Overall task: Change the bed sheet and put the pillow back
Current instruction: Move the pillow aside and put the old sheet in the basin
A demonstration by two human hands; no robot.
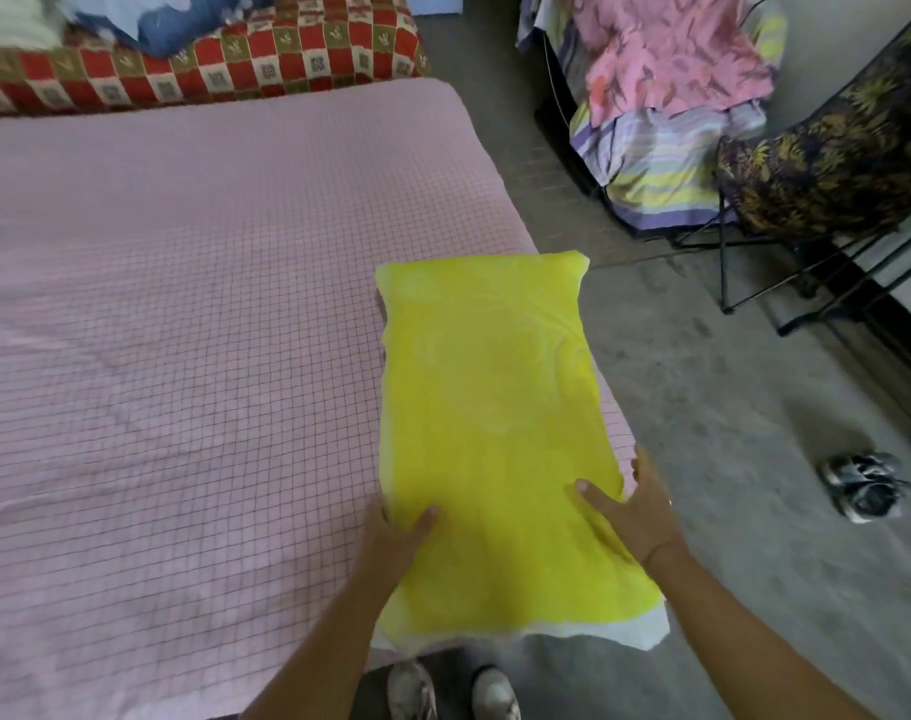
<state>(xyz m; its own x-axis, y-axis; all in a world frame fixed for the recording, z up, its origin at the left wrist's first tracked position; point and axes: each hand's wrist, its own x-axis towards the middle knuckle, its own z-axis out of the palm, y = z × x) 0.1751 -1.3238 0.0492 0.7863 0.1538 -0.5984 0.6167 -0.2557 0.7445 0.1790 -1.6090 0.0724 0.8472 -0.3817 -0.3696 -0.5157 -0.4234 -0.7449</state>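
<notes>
Pink checked sheet point(183, 330) spread flat; left hand point(399, 535), right hand point(638, 517) clamp fingers on yellow pillow point(490, 407) sides.

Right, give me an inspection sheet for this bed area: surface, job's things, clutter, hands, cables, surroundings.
Surface: pink checked sheet spread over the bed, lightly creased.
Job's things: yellow pillow lies along the bed's right edge; its near corner seems to overhang.
Clutter: red checked blanket with blue cloth on it, at the far end.
Hands: left hand and right hand each hold a side of the pillow's near end, thumbs on top.
Cables: nothing seen.
Surroundings: grey floor, loose shoe, folding chair draped in dark floral cloth, pile of pink and striped fabric.
</notes>
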